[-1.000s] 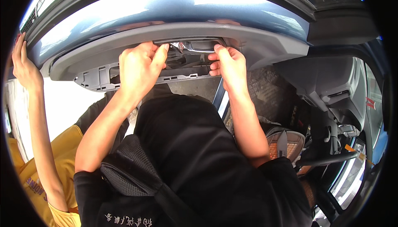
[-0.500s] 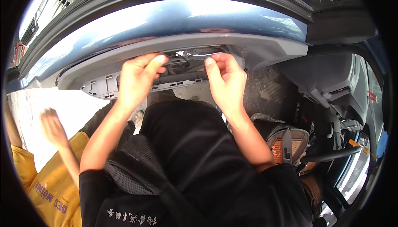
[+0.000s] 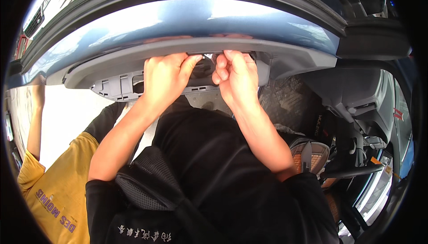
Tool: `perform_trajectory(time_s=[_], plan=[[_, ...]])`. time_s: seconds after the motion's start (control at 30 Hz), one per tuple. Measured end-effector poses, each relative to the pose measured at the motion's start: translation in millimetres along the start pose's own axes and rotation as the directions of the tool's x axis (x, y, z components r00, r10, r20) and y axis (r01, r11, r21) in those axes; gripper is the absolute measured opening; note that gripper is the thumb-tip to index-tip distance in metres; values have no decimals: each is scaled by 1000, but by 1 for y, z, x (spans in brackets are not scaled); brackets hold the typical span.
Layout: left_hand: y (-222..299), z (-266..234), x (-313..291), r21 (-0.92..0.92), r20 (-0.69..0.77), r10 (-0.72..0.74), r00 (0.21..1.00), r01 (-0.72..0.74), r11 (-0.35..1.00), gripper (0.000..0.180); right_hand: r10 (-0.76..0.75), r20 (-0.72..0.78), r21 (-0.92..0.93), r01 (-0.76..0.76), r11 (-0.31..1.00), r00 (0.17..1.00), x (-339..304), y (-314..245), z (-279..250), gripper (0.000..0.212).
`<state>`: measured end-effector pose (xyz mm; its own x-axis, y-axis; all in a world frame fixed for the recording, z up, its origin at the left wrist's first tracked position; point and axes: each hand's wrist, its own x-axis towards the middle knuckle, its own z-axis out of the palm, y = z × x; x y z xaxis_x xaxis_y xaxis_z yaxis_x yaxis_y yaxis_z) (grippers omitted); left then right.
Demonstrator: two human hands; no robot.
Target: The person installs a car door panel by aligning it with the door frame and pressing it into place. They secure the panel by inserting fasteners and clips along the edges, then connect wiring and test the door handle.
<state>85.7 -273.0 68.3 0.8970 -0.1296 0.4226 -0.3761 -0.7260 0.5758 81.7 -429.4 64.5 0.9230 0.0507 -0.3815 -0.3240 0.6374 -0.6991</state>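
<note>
A grey door trim panel (image 3: 290, 52) runs below the blue painted top of a car door (image 3: 187, 19), with an opening in its middle. At the left of that opening my left hand (image 3: 166, 77) has its fingers bent in under the trim's upper edge, its thumb pointing right. My right hand (image 3: 240, 77) is a short way to the right, thumb up at the same edge and fingers curled in. A thin dark strip shows at the edge between the hands. What the fingertips grip is hidden. Small shiny metal parts show inside the opening.
A person in a yellow shirt (image 3: 62, 181) is close on my left, one arm reaching to the door's left end. Grey slotted trim (image 3: 111, 89) borders the opening below. To the right are a grey seat (image 3: 365, 94) and a brown woven-patterned pad (image 3: 312, 152).
Both hands have moved up against the trim's edge, the left one also going right, closer to the right. The yellow-shirted person's arm has moved from beside me toward the door.
</note>
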Motion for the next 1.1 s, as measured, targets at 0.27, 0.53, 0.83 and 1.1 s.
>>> perform_trajectory(time_s=[0.27,0.53,0.83,1.1], plan=[[0,-11,-4,49,171,-111,979,104,993,17,-55,-76,36,58,998,996,5,4,5,15],[6,-94,-18,491,-66,182,981,-127,862,36,-7,-44,9,7,1000,999,3,0,-1,22],[-63,-131,-70,534,-423,-13,906,261,805,51,-816,-192,-681,525,511,545,-44,-99,-116,10],[-110,-141,-80,465,-410,-161,898,357,810,53,-791,-307,-629,511,586,529,14,-143,-186,38]])
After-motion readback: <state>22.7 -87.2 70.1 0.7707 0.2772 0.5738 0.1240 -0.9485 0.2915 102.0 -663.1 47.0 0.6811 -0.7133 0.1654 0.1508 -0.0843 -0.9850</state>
